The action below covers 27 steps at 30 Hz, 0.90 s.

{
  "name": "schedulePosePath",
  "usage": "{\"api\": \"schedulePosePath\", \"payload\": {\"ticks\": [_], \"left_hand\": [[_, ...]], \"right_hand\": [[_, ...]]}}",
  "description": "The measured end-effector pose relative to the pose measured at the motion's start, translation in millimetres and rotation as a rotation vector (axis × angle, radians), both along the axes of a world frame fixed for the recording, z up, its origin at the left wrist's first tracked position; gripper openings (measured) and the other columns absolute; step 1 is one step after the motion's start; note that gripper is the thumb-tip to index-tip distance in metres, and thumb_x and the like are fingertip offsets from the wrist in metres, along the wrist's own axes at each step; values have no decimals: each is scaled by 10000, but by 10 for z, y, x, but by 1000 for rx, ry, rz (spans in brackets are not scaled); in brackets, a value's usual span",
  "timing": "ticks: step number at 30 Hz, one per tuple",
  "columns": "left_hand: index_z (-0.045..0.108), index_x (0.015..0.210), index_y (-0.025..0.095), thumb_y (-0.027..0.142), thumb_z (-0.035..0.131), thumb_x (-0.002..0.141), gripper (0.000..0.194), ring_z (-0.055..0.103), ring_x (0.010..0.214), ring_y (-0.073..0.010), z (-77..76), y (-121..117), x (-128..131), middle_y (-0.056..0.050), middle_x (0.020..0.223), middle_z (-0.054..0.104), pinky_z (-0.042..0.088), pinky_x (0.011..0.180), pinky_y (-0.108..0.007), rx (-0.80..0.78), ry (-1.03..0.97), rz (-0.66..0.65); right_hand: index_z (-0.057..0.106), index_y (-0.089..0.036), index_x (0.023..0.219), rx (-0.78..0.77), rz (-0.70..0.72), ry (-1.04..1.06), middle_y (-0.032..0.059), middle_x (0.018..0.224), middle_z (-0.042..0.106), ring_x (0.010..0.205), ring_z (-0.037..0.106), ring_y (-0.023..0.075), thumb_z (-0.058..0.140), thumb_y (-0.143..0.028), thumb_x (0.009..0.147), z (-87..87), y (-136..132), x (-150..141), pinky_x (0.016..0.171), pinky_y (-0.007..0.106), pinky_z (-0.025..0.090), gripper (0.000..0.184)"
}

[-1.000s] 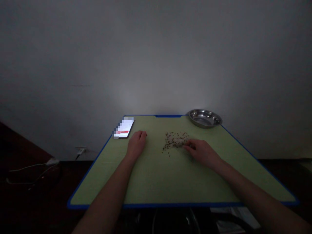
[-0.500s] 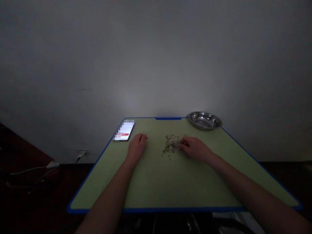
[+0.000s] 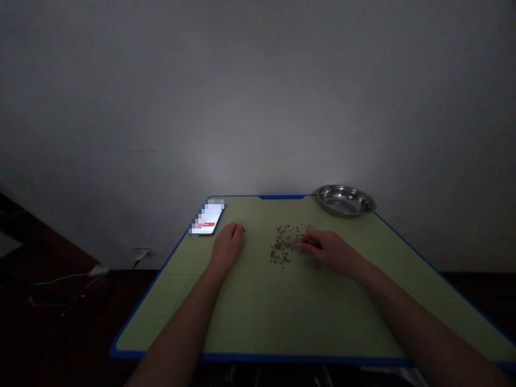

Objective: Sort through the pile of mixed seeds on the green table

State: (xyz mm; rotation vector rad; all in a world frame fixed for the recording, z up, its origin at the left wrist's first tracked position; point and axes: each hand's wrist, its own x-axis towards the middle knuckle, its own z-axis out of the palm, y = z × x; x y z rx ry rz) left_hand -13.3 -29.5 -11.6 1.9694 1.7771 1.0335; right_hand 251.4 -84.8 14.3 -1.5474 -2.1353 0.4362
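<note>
Small dark grains, like seeds or peppercorns (image 3: 280,251), lie scattered over the green tabletop, with a paler patch among them. At their right edge is my right hand (image 3: 328,250), thumb and fingers closed in a pinch. A thin, pale, shiny piece (image 3: 296,242) shows at its fingertips and points left over the grains; its kind is too dim to make out. To the left of the grains my left hand (image 3: 228,244) rests on the table with its fingers curled in, nothing visible in them. It lies apart from the grains and close to the phone (image 3: 207,219).
A shiny metal bowl (image 3: 345,201) stands at the table's back right corner, by the wall. The green table (image 3: 258,312) has a blue rim. On the left, a plug in a wall socket (image 3: 141,255) and cables (image 3: 60,279) show near the floor.
The view has shifted slightly, so the bowl and grains appear further right. My right hand has drawn back a little from the grains, showing more of the pale piece. My left hand stays in place.
</note>
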Motion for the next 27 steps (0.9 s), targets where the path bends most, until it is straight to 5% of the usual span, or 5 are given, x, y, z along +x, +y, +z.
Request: {"api": "schedulePosePath", "payload": {"ticks": [13, 27], "left_hand": [[568, 771, 191, 401, 308, 843, 342, 549, 849, -200, 2, 4, 1, -57, 849, 610, 420, 794, -333, -13, 4, -3], [583, 775, 181, 385, 302, 844, 354, 556, 856, -204, 43, -30, 27, -68, 840, 616, 421, 797, -340, -8, 13, -4]], "right_hand": [[657, -198, 810, -2, 72, 74, 10, 692, 666, 611, 568, 134, 557, -285, 824, 3, -214, -371, 571, 231, 364, 133], [673, -200, 991, 53, 12, 37, 59, 905, 724, 795, 652, 198, 515, -287, 853, -74, -129, -241, 712, 303, 449, 226]]}}
